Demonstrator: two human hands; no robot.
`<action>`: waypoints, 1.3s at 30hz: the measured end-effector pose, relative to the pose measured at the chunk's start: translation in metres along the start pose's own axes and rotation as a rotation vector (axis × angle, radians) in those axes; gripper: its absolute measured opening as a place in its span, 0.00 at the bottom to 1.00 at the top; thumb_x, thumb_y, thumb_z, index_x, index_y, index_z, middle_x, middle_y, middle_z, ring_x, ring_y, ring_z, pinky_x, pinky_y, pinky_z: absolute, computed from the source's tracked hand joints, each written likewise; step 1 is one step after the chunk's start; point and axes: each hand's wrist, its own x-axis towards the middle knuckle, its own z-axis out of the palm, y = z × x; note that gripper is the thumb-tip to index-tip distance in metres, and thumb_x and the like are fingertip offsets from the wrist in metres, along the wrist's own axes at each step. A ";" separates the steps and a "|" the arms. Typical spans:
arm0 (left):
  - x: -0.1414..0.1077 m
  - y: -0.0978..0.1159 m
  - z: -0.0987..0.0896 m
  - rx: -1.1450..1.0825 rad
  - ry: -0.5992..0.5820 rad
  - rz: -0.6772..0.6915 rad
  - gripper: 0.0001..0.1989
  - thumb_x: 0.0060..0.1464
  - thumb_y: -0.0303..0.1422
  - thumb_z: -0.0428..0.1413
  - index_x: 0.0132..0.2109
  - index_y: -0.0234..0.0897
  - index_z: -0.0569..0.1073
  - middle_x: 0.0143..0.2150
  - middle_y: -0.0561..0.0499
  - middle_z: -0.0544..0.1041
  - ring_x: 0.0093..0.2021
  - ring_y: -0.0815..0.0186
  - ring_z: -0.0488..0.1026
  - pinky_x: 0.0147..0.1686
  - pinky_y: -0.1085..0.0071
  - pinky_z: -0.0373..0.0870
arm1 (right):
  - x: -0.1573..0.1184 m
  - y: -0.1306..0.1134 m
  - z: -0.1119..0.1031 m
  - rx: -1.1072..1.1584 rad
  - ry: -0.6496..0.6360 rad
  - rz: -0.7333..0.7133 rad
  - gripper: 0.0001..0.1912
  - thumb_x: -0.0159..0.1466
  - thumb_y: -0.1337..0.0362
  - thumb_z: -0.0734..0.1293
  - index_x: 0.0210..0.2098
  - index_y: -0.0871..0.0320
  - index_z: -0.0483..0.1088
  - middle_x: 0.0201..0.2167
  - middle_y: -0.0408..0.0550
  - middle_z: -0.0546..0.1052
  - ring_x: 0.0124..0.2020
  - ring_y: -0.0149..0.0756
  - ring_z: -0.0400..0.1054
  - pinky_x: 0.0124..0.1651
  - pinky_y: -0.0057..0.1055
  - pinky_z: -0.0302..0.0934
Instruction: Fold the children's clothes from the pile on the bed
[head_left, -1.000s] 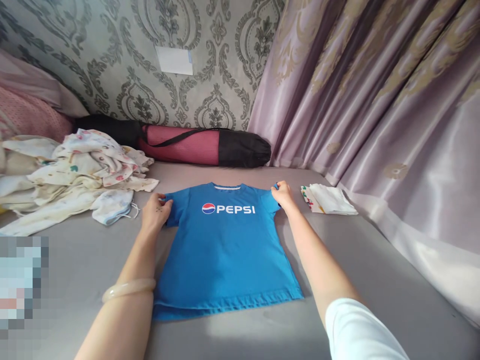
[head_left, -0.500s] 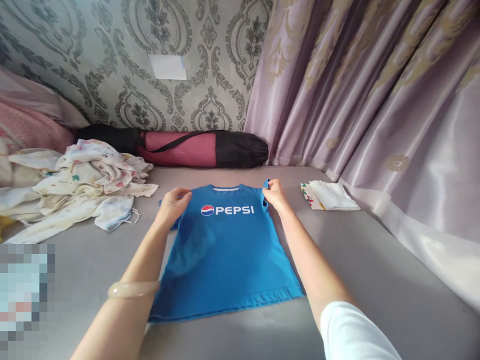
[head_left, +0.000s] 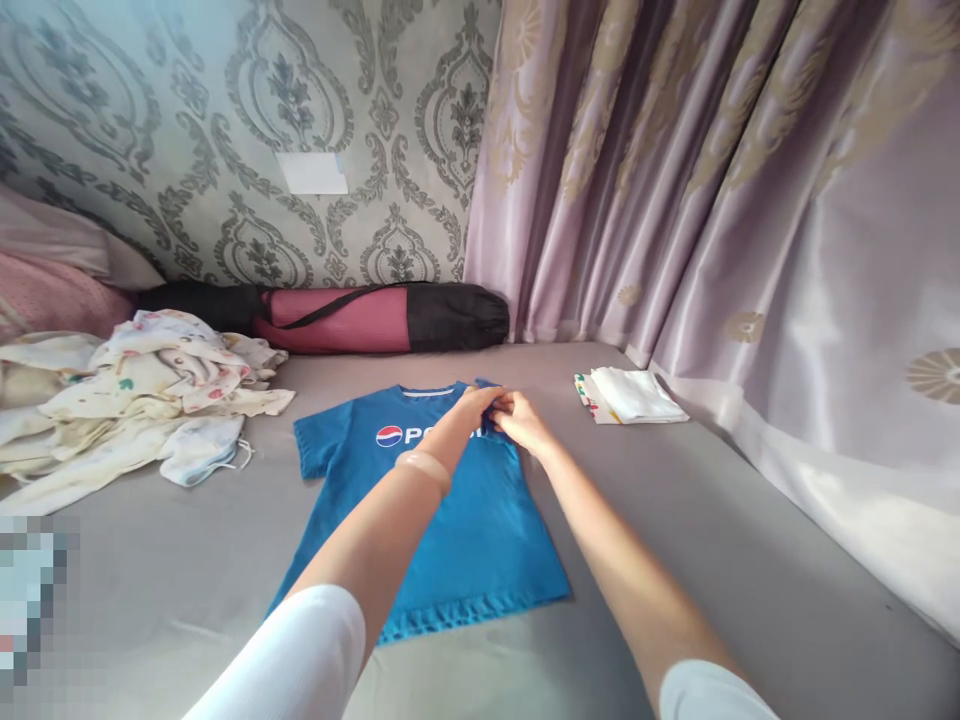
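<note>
Blue T-shirt lies front up on the grey sheet, middle of view, neckline away from the person; both hands meet at its right shoulder (right as seen by the wearer of the camera).

Right hand is nearly closed, thumb and fingers pinching the bunched right-side sleeve; left hand reaches across the chest to the same spot, fingers bent and close together, touching the cloth – fingertips are hidden, so can't tell whether it grips; left forearm, with a pale bangle, covers part of the printed lettering; left-side sleeve lies spread out flat; hem is toward the person, partly behind the left arm.

Around it: folded cloths, white on top, well apart to the right; heap of patterned clothes to the left, a small pale-blue piece with thin loops at its near edge; red-and-black rolled bag along the wall – strap across its top; lilac curtain at right; pixelated patch bottom left, contents unreadable.
</note>
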 end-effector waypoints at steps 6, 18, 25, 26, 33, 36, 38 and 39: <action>0.011 0.001 -0.002 0.031 0.169 -0.094 0.19 0.61 0.39 0.55 0.57 0.36 0.68 0.55 0.44 0.71 0.50 0.59 0.72 0.48 0.55 0.73 | -0.061 0.017 -0.044 -0.157 -0.005 0.023 0.10 0.65 0.65 0.60 0.44 0.60 0.68 0.39 0.52 0.78 0.37 0.34 0.74 0.38 0.29 0.66; -0.003 0.008 -0.015 -0.052 0.213 -0.015 0.05 0.57 0.27 0.57 0.41 0.34 0.76 0.24 0.51 0.77 0.26 0.65 0.77 0.29 0.71 0.76 | -0.187 -0.010 -0.046 -0.675 -0.186 0.016 0.07 0.66 0.60 0.62 0.34 0.56 0.65 0.39 0.49 0.74 0.39 0.37 0.69 0.38 0.29 0.54; -0.007 0.011 -0.035 -0.099 0.244 0.029 0.12 0.55 0.27 0.59 0.48 0.36 0.74 0.29 0.49 0.80 0.27 0.64 0.78 0.31 0.67 0.77 | -0.212 -0.031 -0.035 -0.519 -0.176 -0.031 0.09 0.66 0.71 0.56 0.43 0.54 0.62 0.39 0.46 0.74 0.40 0.35 0.70 0.41 0.28 0.58; -0.008 0.010 -0.038 -0.102 0.252 0.032 0.13 0.54 0.28 0.59 0.48 0.36 0.74 0.30 0.48 0.80 0.28 0.64 0.78 0.32 0.67 0.77 | -0.215 -0.033 -0.032 -0.527 -0.170 -0.071 0.11 0.66 0.73 0.55 0.44 0.54 0.62 0.41 0.47 0.73 0.41 0.35 0.71 0.41 0.28 0.58; -0.013 -0.008 -0.063 -0.062 0.355 0.017 0.18 0.53 0.27 0.60 0.52 0.38 0.72 0.32 0.50 0.79 0.32 0.65 0.78 0.31 0.72 0.74 | -0.228 -0.053 -0.014 -0.778 -0.285 -0.171 0.23 0.61 0.83 0.53 0.47 0.55 0.65 0.42 0.49 0.72 0.37 0.36 0.71 0.37 0.30 0.60; -0.014 -0.017 -0.072 -0.012 0.405 -0.010 0.19 0.50 0.29 0.63 0.51 0.38 0.73 0.31 0.50 0.78 0.31 0.63 0.78 0.29 0.72 0.73 | -0.230 -0.064 -0.015 -0.833 -0.386 -0.202 0.24 0.60 0.85 0.52 0.47 0.56 0.66 0.44 0.50 0.71 0.42 0.38 0.70 0.41 0.31 0.62; -0.015 -0.020 -0.075 0.027 0.427 -0.031 0.22 0.48 0.30 0.65 0.51 0.36 0.73 0.31 0.49 0.78 0.31 0.62 0.77 0.28 0.72 0.71 | -0.231 -0.069 -0.016 -0.843 -0.430 -0.204 0.24 0.59 0.85 0.52 0.46 0.57 0.66 0.44 0.50 0.71 0.44 0.39 0.68 0.43 0.32 0.63; -0.016 -0.021 -0.076 0.047 0.432 -0.039 0.24 0.47 0.30 0.65 0.52 0.35 0.72 0.31 0.49 0.77 0.31 0.62 0.77 0.28 0.72 0.71 | -0.231 -0.071 -0.016 -0.847 -0.447 -0.201 0.24 0.59 0.86 0.52 0.46 0.58 0.66 0.44 0.51 0.70 0.45 0.39 0.68 0.44 0.32 0.63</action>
